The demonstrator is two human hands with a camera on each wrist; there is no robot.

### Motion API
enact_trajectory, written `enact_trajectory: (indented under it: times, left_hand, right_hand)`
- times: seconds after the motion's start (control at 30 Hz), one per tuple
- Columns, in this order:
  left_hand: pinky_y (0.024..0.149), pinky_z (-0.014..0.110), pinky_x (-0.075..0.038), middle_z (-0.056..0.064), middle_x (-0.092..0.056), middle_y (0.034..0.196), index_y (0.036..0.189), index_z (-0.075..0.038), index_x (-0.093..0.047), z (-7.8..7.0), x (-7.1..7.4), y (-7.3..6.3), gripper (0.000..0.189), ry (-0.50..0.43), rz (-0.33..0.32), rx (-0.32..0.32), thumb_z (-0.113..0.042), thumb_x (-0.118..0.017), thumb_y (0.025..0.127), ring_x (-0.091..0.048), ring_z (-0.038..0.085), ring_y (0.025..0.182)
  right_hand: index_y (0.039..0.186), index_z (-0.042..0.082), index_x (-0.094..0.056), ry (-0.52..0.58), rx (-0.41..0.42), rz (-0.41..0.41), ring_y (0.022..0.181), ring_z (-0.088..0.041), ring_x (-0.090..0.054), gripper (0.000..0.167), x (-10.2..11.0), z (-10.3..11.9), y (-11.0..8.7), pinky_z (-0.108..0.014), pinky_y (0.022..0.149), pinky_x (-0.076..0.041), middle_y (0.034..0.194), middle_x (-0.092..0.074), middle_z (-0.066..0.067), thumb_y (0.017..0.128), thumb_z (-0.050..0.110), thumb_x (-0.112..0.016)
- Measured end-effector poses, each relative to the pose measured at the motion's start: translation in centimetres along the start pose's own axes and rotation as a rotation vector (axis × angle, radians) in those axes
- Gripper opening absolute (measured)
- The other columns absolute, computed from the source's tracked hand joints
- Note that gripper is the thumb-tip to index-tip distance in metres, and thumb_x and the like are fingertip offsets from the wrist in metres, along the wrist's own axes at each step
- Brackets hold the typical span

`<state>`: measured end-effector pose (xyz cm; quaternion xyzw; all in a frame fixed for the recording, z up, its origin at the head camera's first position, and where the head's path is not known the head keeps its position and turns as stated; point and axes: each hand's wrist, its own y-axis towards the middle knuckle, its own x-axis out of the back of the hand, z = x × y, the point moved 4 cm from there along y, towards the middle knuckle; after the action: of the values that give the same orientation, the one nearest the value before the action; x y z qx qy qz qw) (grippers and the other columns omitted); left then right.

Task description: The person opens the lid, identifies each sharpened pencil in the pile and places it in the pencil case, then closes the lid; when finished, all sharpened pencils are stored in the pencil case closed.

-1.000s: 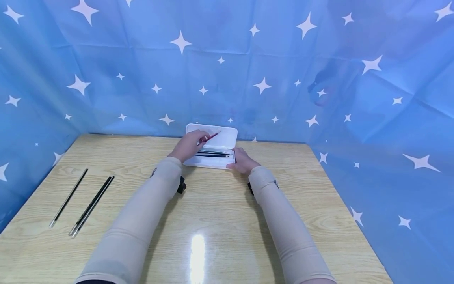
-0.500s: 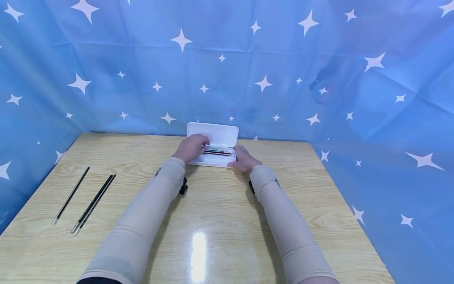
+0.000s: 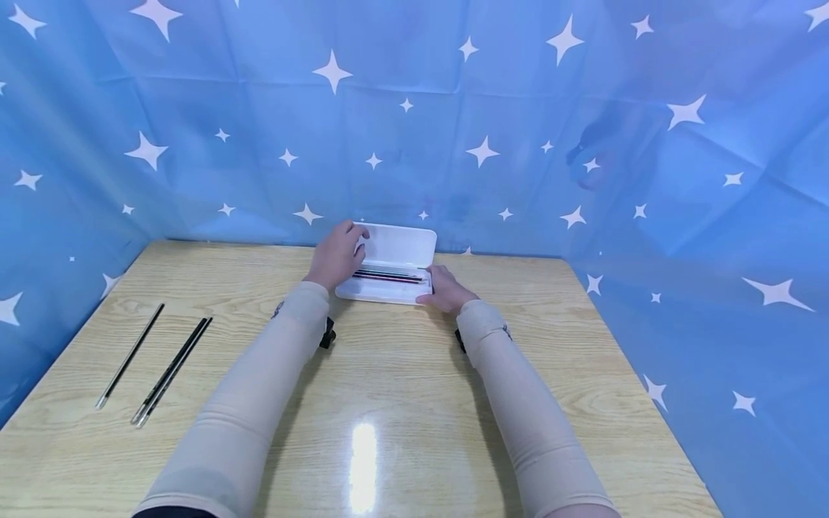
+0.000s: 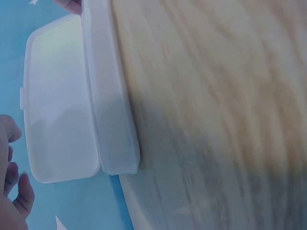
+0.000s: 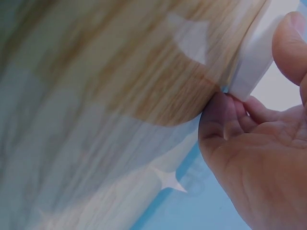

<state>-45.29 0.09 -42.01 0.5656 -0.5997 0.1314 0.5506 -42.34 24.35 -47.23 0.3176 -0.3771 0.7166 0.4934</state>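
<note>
A white pencil case point(image 3: 382, 291) lies with its lid point(image 3: 401, 246) up at the back of the table. Several pencils point(image 3: 388, 276), dark ones and a red one, lie lengthwise inside it. At the lid's left end is my left hand point(image 3: 337, 255), fingers loosely bent and holding nothing. The left wrist view shows those fingers point(image 4: 12, 179) beside the lid's outer edge; whether any touch it I cannot tell. My right hand point(image 3: 447, 291) grips the case's right end; in the right wrist view the thumb point(image 5: 290, 48) is on one side of the wall, fingers on the other.
On the left of the wooden table point(image 3: 414, 374) lie a single dark pencil point(image 3: 131, 356) and, to its right, two dark pencils point(image 3: 171, 370) side by side. A blue curtain point(image 3: 414, 129) with white stars hangs right behind the table's back edge.
My left hand has lowered the red pencil into the case, let go of it, and moved up and left to the lid. The right hand keeps its grip.
</note>
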Motion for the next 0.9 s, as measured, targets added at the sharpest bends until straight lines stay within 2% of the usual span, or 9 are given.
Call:
enact_trajectory:
  times: [0.1,0.17,0.27,0.33,0.47,0.57,0.9]
  left_hand:
    - [0.072,0.040,-0.053,0.012,-0.055,0.120,0.126,-0.011,-0.064,0.2,0.2,0.2,0.028,0.015,-0.043,0.014,-0.012,-0.065,0.098,-0.054,0.027,0.096]
    - [0.082,0.045,-0.054,0.013,-0.052,0.131,0.133,-0.010,-0.059,0.5,0.2,0.3,0.036,0.034,-0.057,0.024,-0.014,-0.067,0.097,-0.053,0.030,0.111]
    - [0.098,0.053,-0.048,0.014,-0.045,0.147,0.143,-0.010,-0.051,1.0,-0.1,0.5,0.050,0.060,-0.039,0.037,-0.016,-0.068,0.097,-0.045,0.033,0.132]
    - [0.105,0.056,-0.043,0.015,-0.038,0.155,0.149,-0.010,-0.045,1.2,-0.3,0.5,0.057,0.061,-0.008,0.053,-0.018,-0.068,0.097,-0.039,0.035,0.140]
    - [0.112,0.058,-0.035,0.014,-0.031,0.162,0.155,-0.011,-0.037,1.6,-0.7,0.4,0.065,0.044,0.065,0.089,-0.021,-0.067,0.098,-0.032,0.035,0.146]
    - [0.115,0.058,-0.033,0.014,-0.032,0.162,0.157,-0.011,-0.034,1.7,-0.8,0.4,0.068,0.031,0.097,0.101,-0.023,-0.066,0.099,-0.030,0.034,0.148]
    - [0.115,0.054,-0.034,0.017,-0.037,0.156,0.153,-0.004,-0.039,1.8,-0.5,0.1,0.059,-0.018,0.087,0.110,-0.025,-0.060,0.102,-0.032,0.034,0.145]
  right_hand:
    - [0.157,0.001,-0.023,-0.003,0.009,0.006,0.145,-0.032,-0.030,0.076,0.1,0.1,-0.1,-0.045,0.120,-0.026,0.155,-0.031,-0.018,0.100,0.030,-0.066]
    - [0.157,-0.001,-0.023,-0.001,0.018,0.010,0.145,-0.033,-0.030,0.077,0.2,0.3,-0.2,-0.045,0.120,-0.027,0.155,-0.030,-0.019,0.101,0.030,-0.065]
    - [0.156,-0.002,-0.022,-0.003,0.031,0.016,0.145,-0.034,-0.030,0.077,0.3,0.4,-0.4,-0.047,0.119,-0.027,0.154,-0.030,-0.021,0.101,0.030,-0.065]
    - [0.156,-0.002,-0.023,-0.005,0.032,0.019,0.144,-0.034,-0.031,0.077,0.4,0.4,-0.4,-0.047,0.119,-0.028,0.154,-0.031,-0.021,0.101,0.030,-0.065]
    - [0.157,0.000,-0.023,-0.003,0.026,0.022,0.144,-0.033,-0.031,0.077,0.3,0.3,-0.3,-0.047,0.118,-0.029,0.154,-0.031,-0.020,0.101,0.032,-0.065]
    - [0.156,0.001,-0.024,0.002,0.022,0.020,0.144,-0.033,-0.031,0.076,0.3,0.2,-0.3,-0.047,0.118,-0.029,0.154,-0.031,-0.019,0.100,0.032,-0.066]
    - [0.157,0.000,-0.023,0.012,0.007,0.015,0.143,-0.032,-0.032,0.077,0.2,0.2,-0.2,-0.045,0.119,-0.028,0.153,-0.031,-0.019,0.100,0.031,-0.066]
